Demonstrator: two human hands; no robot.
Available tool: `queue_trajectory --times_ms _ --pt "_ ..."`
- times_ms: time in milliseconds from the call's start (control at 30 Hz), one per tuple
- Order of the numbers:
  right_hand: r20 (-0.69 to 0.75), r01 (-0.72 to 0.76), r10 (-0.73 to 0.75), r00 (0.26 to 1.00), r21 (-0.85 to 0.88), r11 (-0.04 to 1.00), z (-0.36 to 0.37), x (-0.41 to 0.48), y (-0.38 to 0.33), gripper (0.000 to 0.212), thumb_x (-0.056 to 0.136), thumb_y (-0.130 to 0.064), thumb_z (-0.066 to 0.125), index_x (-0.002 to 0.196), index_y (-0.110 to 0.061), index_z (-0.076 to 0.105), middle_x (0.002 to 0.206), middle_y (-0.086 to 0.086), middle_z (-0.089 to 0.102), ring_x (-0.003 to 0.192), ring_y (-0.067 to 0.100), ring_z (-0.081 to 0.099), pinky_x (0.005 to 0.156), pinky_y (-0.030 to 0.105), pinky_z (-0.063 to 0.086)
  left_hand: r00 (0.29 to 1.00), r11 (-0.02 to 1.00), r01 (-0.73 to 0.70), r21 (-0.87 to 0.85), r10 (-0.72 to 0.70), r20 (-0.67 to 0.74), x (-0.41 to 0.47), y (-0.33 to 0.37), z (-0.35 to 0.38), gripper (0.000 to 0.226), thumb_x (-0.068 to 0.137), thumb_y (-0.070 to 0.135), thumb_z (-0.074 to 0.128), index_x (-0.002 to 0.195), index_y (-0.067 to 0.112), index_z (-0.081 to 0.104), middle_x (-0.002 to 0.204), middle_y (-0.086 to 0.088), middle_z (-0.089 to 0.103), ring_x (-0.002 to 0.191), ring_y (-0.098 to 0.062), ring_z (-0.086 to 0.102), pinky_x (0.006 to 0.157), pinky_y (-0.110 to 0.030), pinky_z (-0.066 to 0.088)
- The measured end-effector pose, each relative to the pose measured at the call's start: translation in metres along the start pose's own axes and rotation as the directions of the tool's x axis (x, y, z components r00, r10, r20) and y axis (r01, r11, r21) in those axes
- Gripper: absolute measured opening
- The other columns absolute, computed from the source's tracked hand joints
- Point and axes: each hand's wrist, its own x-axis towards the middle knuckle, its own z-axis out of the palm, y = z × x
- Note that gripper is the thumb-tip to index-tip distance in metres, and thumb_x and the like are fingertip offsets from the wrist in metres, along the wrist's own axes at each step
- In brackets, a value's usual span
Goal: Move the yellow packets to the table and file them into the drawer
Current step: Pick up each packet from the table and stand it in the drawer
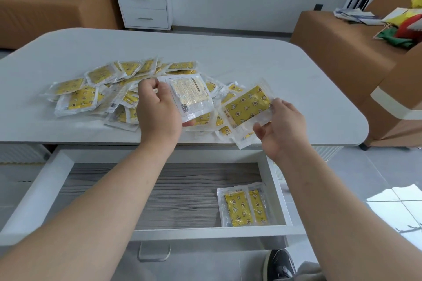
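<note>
A yellow packet, printed face up, is pinched by the right hand above the white table, while a second packet, label side up, is gripped in the curled left hand. A heap of packets is spread on the tabletop; 2 packets are laid in the near right corner of the open drawer.

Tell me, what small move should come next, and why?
Probably lower the face-up packet in the right hand into the open drawer, beside the two packets already at its right end. The left hand holds a second packet, printed back up; most of the drawer floor is bare.
</note>
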Motion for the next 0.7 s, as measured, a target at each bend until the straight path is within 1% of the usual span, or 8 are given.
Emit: queue_trajectory --times_ms 100,267,367,433,500,533,600,700 --pt "0.093 -0.031 0.028 0.995 0.034 0.999 0.001 -0.003 0.002 0.013 0.106 -0.025 0.052 0.114 -0.018 0.061 0.13 0.012 0.063 0.08 0.029 0.072 0.047 0.027 0.054 0.992 0.976 0.119 -0.182 -0.109 0.064 -0.002 0.007 -0.003 0.015 0.108 0.03 0.036 0.099 0.028 0.049 0.113 -0.002 0.06 0.098 -0.03 0.068 0.054 -0.042 0.06" --pt "0.219 -0.071 0.055 0.974 0.067 0.995 0.007 -0.013 0.003 0.013 0.108 -0.022 0.05 0.107 -0.012 0.059 0.129 0.017 0.064 0.094 0.037 0.075 0.059 0.038 0.062 0.969 0.958 0.186 -0.216 -0.142 0.204 -0.004 0.011 -0.007 0.019 0.109 0.027 0.038 0.098 0.024 0.054 0.111 0.001 0.065 0.096 -0.022 0.069 0.063 -0.041 0.062" --pt "0.253 -0.105 0.072 0.965 0.117 0.988 0.01 -0.017 0.005 0.01 0.108 -0.02 0.05 0.108 -0.012 0.056 0.128 0.017 0.062 0.088 0.037 0.076 0.072 0.046 0.063 0.937 0.998 -0.039 -0.058 0.056 0.346 -0.005 0.007 -0.011 0.02 0.108 0.022 0.041 0.092 0.022 0.053 0.073 0.021 0.054 0.069 -0.003 0.051 0.064 -0.028 0.049" --pt "0.29 -0.139 0.087 0.953 0.162 0.977 0.011 -0.017 0.007 0.014 0.106 -0.022 0.053 0.114 -0.01 0.055 0.131 0.017 0.06 0.088 0.038 0.076 0.076 0.048 0.063 0.853 0.969 -0.243 0.051 0.188 0.487 -0.012 0.004 -0.012 0.019 0.107 0.019 0.042 0.092 0.017 0.053 0.067 0.018 0.046 0.063 -0.004 0.041 0.062 -0.023 0.039" --pt "0.357 -0.154 0.082 0.931 0.177 0.972 0.011 -0.017 0.008 0.037 0.101 -0.026 0.061 0.128 -0.004 0.052 0.134 0.019 0.06 0.098 0.039 0.074 0.082 0.049 0.062 0.769 0.926 -0.365 0.101 0.238 0.593 -0.019 0.001 -0.012 0.017 0.106 0.021 0.045 0.093 0.018 0.055 0.083 0.016 0.06 0.075 -0.007 0.055 0.07 -0.028 0.046" --pt "0.388 -0.149 0.072 0.919 0.173 0.974 0.01 -0.017 0.008 0.046 0.098 -0.027 0.067 0.134 -0.002 0.05 0.134 0.019 0.061 0.102 0.039 0.073 0.085 0.049 0.062 0.735 0.913 -0.393 0.113 0.238 0.634 -0.021 -0.001 -0.012 0.016 0.105 0.023 0.047 0.094 0.019 0.057 0.101 0.016 0.068 0.092 -0.007 0.063 0.082 -0.03 0.051" --pt "0.415 -0.116 0.046 0.909 0.143 0.983 0.009 -0.017 0.01 0.058 0.092 -0.022 0.075 0.139 -0.001 0.047 0.128 0.02 0.067 0.104 0.038 0.073 0.089 0.049 0.06 0.647 0.83 -0.534 0.16 0.28 0.709 -0.023 -0.008 -0.012 0.012 0.102 0.02 0.054 0.092 0.02 0.06 0.13 0.014 0.065 0.126 -0.005 0.055 0.106 -0.021 0.042" --pt "0.359 -0.072 0.032 0.933 0.098 0.993 0.005 -0.015 0.011 0.06 0.086 -0.006 0.079 0.137 -0.006 0.048 0.116 0.02 0.073 0.097 0.037 0.074 0.087 0.051 0.061 0.519 0.645 -0.742 0.18 0.384 0.764 -0.023 -0.013 -0.014 0.008 0.096 0.022 0.065 0.089 0.018 0.065 0.135 0.01 0.063 0.141 -0.009 0.042 0.116 -0.02 0.029"
